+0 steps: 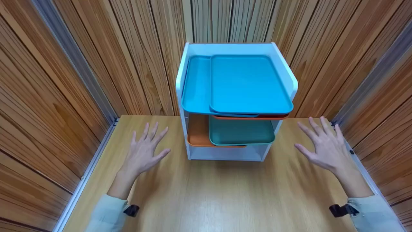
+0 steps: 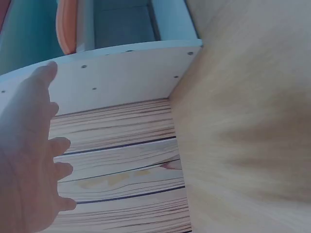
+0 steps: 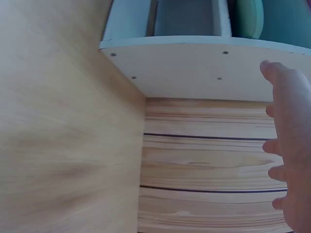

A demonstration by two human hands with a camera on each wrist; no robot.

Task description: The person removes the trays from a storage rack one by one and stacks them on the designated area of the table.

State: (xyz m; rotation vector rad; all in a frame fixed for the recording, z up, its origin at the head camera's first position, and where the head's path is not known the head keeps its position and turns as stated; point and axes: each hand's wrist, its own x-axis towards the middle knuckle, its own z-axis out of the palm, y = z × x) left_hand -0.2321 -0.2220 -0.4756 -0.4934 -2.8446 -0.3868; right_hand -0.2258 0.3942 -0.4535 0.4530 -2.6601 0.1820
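White rack [image 1: 225,154] between left hand [image 1: 144,153] and right hand [image 1: 327,149].
Both hands spread their fingers, apart from it; blue trays [image 1: 251,83] overlap on top between them, orange tray [image 1: 198,130] and green tray [image 1: 241,131] beneath.

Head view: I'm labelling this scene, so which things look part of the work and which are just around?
Likely in the work: left hand, right hand, white shelf unit, two blue trays, red-orange tray beneath them, orange tray, green tray.

Seemingly just surroundings: wooden tabletop, wood-grain walls, dark wrist devices.
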